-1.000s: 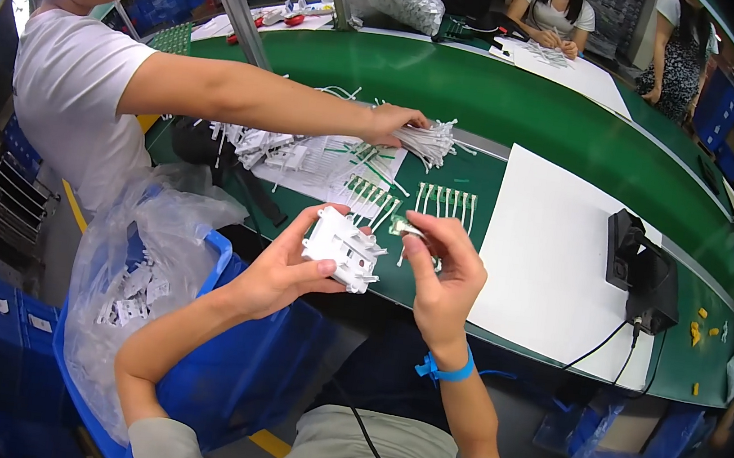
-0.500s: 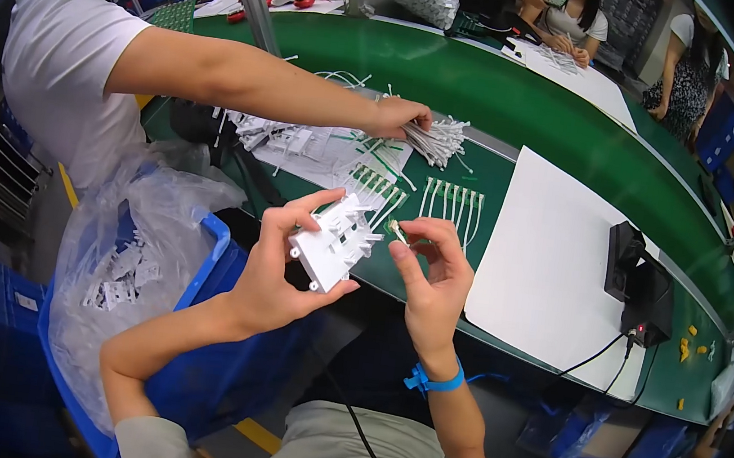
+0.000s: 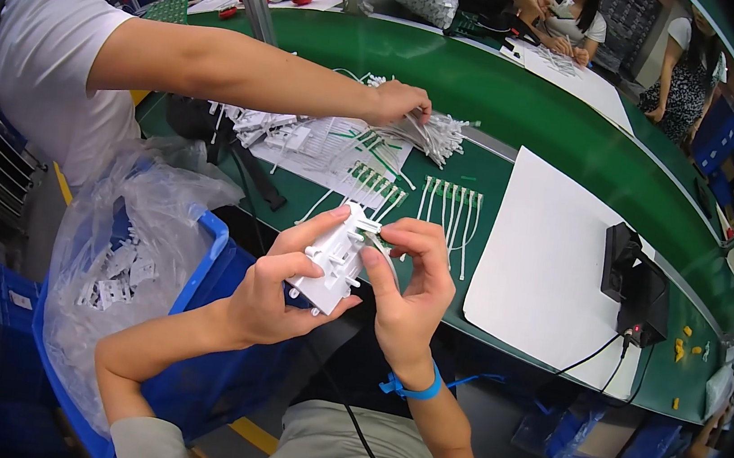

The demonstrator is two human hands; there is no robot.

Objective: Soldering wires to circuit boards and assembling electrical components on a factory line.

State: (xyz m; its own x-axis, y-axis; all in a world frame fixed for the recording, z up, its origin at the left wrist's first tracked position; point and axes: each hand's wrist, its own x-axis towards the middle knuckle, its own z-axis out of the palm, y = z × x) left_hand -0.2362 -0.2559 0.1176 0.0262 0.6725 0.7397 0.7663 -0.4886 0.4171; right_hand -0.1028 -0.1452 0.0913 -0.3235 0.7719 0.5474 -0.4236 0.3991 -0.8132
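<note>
A white plastic housing (image 3: 325, 280) with ribs and small posts is tilted in my left hand (image 3: 268, 288), fingers and thumb gripping its sides. My right hand (image 3: 413, 288) has thumb and index finger pinched at the housing's upper right edge. Between them is a small circuit board with a white wire, mostly hidden by the fingers. Just beyond, on the green table (image 3: 475, 309), lie a left row of small green boards (image 3: 379, 181) and a right row of boards (image 3: 453, 192), both with white wires attached.
A co-worker's arm (image 3: 240, 70) reaches across from the left to a bundle of white cables (image 3: 439, 139). White paper (image 3: 534, 275) and a black device (image 3: 644, 301) are at right. A blue bin (image 3: 213, 243) lined with clear plastic, holding white parts, stands at left.
My right hand has moved left, bringing the small board from beside the housing up against its edge. The housing has turned slightly in my left hand. The co-worker's hand has lifted slightly at the cables.
</note>
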